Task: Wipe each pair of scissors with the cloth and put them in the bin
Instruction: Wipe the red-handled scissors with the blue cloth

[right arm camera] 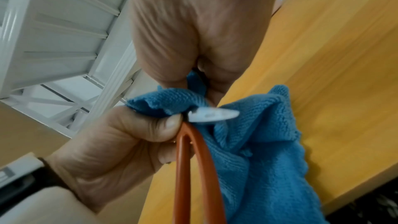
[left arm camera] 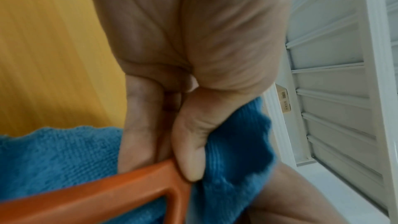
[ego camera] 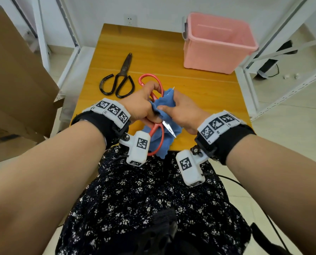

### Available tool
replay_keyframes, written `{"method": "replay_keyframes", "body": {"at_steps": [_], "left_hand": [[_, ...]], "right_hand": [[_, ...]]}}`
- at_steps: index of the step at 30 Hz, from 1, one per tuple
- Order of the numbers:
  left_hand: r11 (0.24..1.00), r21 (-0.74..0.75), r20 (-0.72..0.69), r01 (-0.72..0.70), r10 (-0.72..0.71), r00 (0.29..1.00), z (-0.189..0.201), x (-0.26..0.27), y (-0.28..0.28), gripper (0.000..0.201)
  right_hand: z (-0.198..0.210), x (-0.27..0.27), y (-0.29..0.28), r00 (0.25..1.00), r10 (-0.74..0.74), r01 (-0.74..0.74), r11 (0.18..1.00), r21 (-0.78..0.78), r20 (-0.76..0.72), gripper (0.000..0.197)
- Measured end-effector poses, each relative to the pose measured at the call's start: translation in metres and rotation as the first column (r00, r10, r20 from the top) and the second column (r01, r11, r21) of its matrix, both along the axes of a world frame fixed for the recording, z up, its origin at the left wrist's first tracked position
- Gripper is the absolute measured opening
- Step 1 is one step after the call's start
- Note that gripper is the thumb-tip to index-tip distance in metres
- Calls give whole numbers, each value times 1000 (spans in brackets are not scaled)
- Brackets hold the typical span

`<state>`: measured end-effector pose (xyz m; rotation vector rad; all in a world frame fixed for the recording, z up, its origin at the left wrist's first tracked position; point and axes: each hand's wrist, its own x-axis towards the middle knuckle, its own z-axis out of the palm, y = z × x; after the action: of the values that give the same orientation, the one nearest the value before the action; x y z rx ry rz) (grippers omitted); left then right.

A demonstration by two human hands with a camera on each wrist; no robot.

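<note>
Red-handled scissors (ego camera: 158, 97) are held spread open above the near edge of the table. My left hand (ego camera: 141, 105) grips them at the handles, close to the pivot; one red loop (left arm camera: 96, 193) passes under its fingers. My right hand (ego camera: 179, 109) grips a blue cloth (ego camera: 167, 102) bunched round the far blade, whose tip pokes out on top. The near blade (ego camera: 169, 128) is bare and points toward my lap. In the right wrist view the cloth (right arm camera: 254, 134) hangs beside that blade (right arm camera: 213, 116). Black scissors (ego camera: 119, 80) lie on the table to the left. The pink bin (ego camera: 216, 43) stands at the far right.
The orange wooden table (ego camera: 199, 89) is small. White metal shelving (ego camera: 275, 57) flanks it on the right and left. A brown cardboard box (ego camera: 15, 74) stands close on the left. My lap in a dark flowered skirt is just below the hands.
</note>
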<state>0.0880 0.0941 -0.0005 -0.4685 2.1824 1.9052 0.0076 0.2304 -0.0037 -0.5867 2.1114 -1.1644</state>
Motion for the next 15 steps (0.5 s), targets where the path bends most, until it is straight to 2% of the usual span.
{"method": "replay_keyframes", "body": {"at_steps": [3,6,8,10,13,15], "left_hand": [[1000,7,2,15,-15,1000,1,3,-3,65],[1000,18,2,4,-4,1000,1,3,-5,68],[999,41,-4,-23,23,1000,1,2,-8,70],[996,68,-14,-59,60,998,2,2,-11,71],[993,90,-26,-80,83,996,3,3,-14,72],[992,99,-29,-83,86,996,2,3,-14,72]], "right_hand": [[-2,-2,2,998,26,-24,999,-43,60,30],[1,-7,5,989,57,-45,995,-87,139,43],[4,-12,10,977,57,-26,988,-153,205,44],[6,-17,14,966,-11,67,976,-208,258,38],[5,-29,20,909,-192,306,910,-280,370,37],[6,-33,22,874,-219,368,881,-296,434,32]]}}
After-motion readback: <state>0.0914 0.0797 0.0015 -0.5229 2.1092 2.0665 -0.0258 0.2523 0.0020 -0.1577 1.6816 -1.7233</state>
